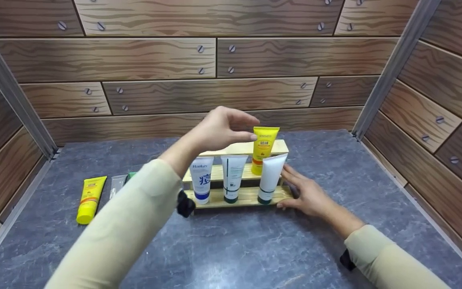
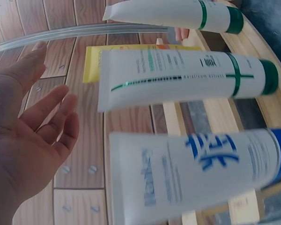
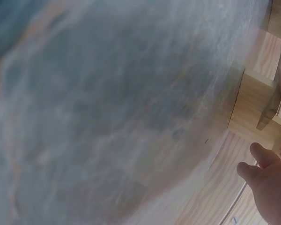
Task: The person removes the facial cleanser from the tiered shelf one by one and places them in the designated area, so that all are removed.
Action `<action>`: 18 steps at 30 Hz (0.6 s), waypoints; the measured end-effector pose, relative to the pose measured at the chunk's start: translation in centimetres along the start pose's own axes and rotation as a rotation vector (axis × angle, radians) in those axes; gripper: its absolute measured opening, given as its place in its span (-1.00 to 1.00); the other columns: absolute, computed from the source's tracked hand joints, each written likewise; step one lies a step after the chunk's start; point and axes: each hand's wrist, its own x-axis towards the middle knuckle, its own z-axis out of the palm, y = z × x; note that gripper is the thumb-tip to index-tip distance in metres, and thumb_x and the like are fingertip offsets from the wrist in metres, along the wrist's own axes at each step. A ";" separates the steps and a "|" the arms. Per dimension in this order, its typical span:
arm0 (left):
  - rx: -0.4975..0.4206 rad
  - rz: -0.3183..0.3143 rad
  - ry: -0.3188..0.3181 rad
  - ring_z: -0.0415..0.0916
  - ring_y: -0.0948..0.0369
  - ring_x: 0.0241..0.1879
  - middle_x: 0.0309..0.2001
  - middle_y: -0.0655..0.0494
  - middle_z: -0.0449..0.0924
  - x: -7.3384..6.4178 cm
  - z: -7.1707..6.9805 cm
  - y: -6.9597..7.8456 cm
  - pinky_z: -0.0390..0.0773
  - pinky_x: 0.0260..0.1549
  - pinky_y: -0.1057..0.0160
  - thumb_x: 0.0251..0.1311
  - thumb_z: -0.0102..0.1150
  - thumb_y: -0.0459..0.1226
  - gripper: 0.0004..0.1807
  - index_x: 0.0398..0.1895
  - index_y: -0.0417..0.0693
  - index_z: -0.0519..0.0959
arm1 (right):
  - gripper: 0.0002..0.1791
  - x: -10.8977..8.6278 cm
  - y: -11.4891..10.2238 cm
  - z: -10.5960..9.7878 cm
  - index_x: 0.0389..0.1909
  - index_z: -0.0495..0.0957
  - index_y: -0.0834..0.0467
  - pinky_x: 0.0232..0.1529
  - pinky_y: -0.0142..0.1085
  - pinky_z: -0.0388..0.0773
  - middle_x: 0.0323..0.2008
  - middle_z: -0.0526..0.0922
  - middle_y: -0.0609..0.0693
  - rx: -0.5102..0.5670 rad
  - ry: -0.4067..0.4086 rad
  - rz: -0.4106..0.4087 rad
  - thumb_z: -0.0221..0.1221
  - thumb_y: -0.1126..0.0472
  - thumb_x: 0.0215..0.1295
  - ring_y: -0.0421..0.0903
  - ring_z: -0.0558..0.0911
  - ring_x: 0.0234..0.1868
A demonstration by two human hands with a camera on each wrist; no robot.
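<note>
A stepped wooden rack (image 1: pixel 215 203) holds three white tubes on its front step: a blue-capped tube (image 1: pixel 201 180), a green-striped tube (image 1: pixel 233 176) and a tilted tube (image 1: pixel 270 176). A yellow tube (image 1: pixel 264 148) stands one step higher, behind the tilted one. My left hand (image 1: pixel 225 128) hovers above the rack, thumb by the yellow tube's upper edge. In the left wrist view its fingers (image 2: pixel 61 110) are loosely spread, apart from the tubes. My right hand (image 1: pixel 311 196) rests at the rack's right end, thumb by the front step, fingers along the side.
Another yellow tube (image 1: pixel 90 200) lies on the grey marbled table (image 1: pixel 223 249) at the left. A clear-and-grey package (image 1: pixel 117 184) and a green item (image 1: pixel 132 175) lie beside it, partly behind my left sleeve. Wood-patterned walls (image 1: pixel 155 60) enclose the table's back and sides.
</note>
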 end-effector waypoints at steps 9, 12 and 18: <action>-0.035 -0.057 -0.016 0.59 0.17 0.26 0.29 0.14 0.66 2.4 1.7 -0.7 0.58 0.23 0.14 0.41 0.41 -0.14 -0.57 0.30 0.06 0.68 | 0.18 0.0 0.0 -0.1 0.64 0.20 0.13 0.47 0.28 0.19 0.65 0.07 0.19 0.001 -0.004 0.004 0.59 -0.13 0.07 0.34 0.24 0.55; -0.036 -0.066 -0.034 0.60 0.18 0.23 0.27 0.15 0.67 3.0 2.1 -0.8 0.59 0.20 0.15 0.40 0.41 -0.16 -0.58 0.29 0.04 0.69 | 0.19 0.0 -0.1 -0.1 0.65 0.19 0.11 0.48 0.27 0.18 0.66 0.05 0.15 0.003 -0.013 0.011 0.58 -0.15 0.07 0.33 0.23 0.56; 0.008 -0.082 -0.065 0.59 0.15 0.22 0.29 0.12 0.65 3.7 2.8 -0.9 0.60 0.19 0.14 0.39 0.42 -0.17 -0.60 0.26 0.03 0.71 | 0.17 0.0 0.0 -0.1 0.64 0.20 0.13 0.47 0.29 0.20 0.66 0.07 0.17 -0.002 -0.003 0.005 0.58 -0.13 0.08 0.35 0.24 0.55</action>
